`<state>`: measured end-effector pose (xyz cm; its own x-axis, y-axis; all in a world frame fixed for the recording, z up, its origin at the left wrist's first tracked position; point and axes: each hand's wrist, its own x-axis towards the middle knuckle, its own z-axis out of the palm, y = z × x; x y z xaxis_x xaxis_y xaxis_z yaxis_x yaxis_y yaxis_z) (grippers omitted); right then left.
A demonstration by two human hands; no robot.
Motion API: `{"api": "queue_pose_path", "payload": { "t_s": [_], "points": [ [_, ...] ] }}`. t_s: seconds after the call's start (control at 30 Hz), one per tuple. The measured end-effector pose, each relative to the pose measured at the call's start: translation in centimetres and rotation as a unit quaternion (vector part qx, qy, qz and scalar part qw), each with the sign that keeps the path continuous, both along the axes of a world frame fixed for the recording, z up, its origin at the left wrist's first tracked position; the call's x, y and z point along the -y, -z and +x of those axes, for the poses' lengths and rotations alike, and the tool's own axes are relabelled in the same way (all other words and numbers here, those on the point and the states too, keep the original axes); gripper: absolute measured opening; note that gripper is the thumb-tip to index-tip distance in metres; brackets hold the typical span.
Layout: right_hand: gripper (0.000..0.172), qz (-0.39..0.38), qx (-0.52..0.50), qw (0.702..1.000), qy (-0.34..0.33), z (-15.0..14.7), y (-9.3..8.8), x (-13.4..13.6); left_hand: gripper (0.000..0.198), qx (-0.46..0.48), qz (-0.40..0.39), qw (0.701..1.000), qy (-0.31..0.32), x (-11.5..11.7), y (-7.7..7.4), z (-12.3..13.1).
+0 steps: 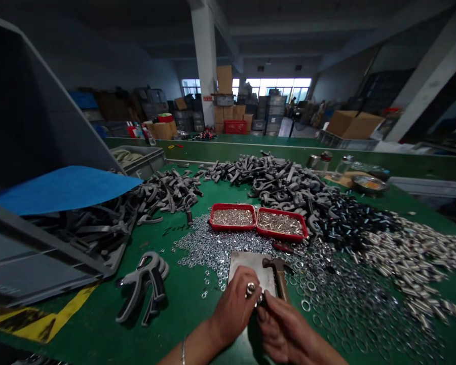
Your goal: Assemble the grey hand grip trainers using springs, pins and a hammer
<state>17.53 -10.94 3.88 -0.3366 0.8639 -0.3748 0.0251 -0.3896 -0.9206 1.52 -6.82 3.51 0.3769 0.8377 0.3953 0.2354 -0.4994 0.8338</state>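
Note:
My left hand [233,301] is closed around a small shiny metal cylinder [250,289], its round end facing up. Close beside it, my right hand [285,327] pinches a small dark and metallic piece [261,300], partly hidden by the fingers. Both hands are over the near part of a flat metal plate [247,261]. A claw hammer [281,279] lies at the plate's right edge, head away from me. To the left, several grey-and-black plastic clamp handles [146,284] lie together on the green table [190,324].
Two red trays [233,228] [283,236] of small pins stand behind loose nuts [213,248]. Grey handles [281,177] are heaped at the back, black-tipped screws [349,218], metal sleeves [410,258] and rings [349,299] at right. A grey crate [41,263] borders the left.

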Motion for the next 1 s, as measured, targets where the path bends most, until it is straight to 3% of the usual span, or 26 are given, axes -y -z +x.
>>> {"api": "queue_pose_path", "payload": {
  "t_s": [0.07,0.17,0.23,0.3,0.37,0.47,0.53,0.6,0.67,0.73,0.87,0.93,1.0],
  "points": [
    [0.055,0.055,0.041,0.998,0.011,0.1,0.1,-0.1,0.018,-0.015,0.028,0.999,0.031,0.1,0.1,0.0],
    [0.044,0.195,0.115,0.97,0.084,0.1,0.4,-0.4,0.021,0.012,-0.033,0.998,-0.055,0.2,0.3,0.2],
    [0.048,0.179,0.079,0.977,0.087,-0.1,0.8,-0.5,0.023,0.021,-0.045,0.995,-0.089,0.2,0.4,0.4],
    [0.057,0.106,0.014,0.993,0.04,-0.2,1.0,-0.5,0.025,0.01,-0.018,0.999,-0.049,0.2,0.5,0.5],
    [0.058,0.101,0.03,0.994,0.017,0.0,1.0,-0.3,0.027,0.006,-0.014,1.0,-0.018,0.3,0.6,0.6],
    [0.05,0.182,0.117,0.974,0.063,0.3,1.0,-0.1,0.028,0.021,-0.062,0.993,-0.094,0.5,1.1,0.9],
    [0.052,0.178,0.098,0.977,0.072,0.3,1.2,0.0,0.031,0.023,-0.062,0.987,-0.145,0.8,1.3,1.1],
    [0.06,0.111,0.02,0.993,0.03,0.3,1.3,0.2,0.034,0.011,-0.031,0.992,-0.121,0.9,1.2,1.0],
    [0.065,0.075,-0.007,0.997,0.004,0.4,1.2,0.4,0.033,-0.012,-0.016,0.999,-0.047,0.9,0.9,0.9],
    [0.062,0.079,0.019,0.997,0.013,0.6,1.2,0.6,0.03,-0.024,-0.027,0.999,-0.017,0.9,0.7,0.9],
    [0.064,0.117,0.102,0.988,0.021,1.1,2.4,0.7,0.027,-0.037,-0.032,0.996,-0.072,0.6,1.1,1.2],
    [0.07,0.117,0.125,0.985,-0.015,1.0,3.6,0.5,0.025,-0.086,-0.035,0.995,-0.025,-0.3,1.4,1.3],
    [0.064,0.131,0.171,0.976,-0.037,1.1,4.6,0.0,0.02,-0.17,-0.036,0.984,0.028,-2.0,1.6,1.3]
  ]
}}
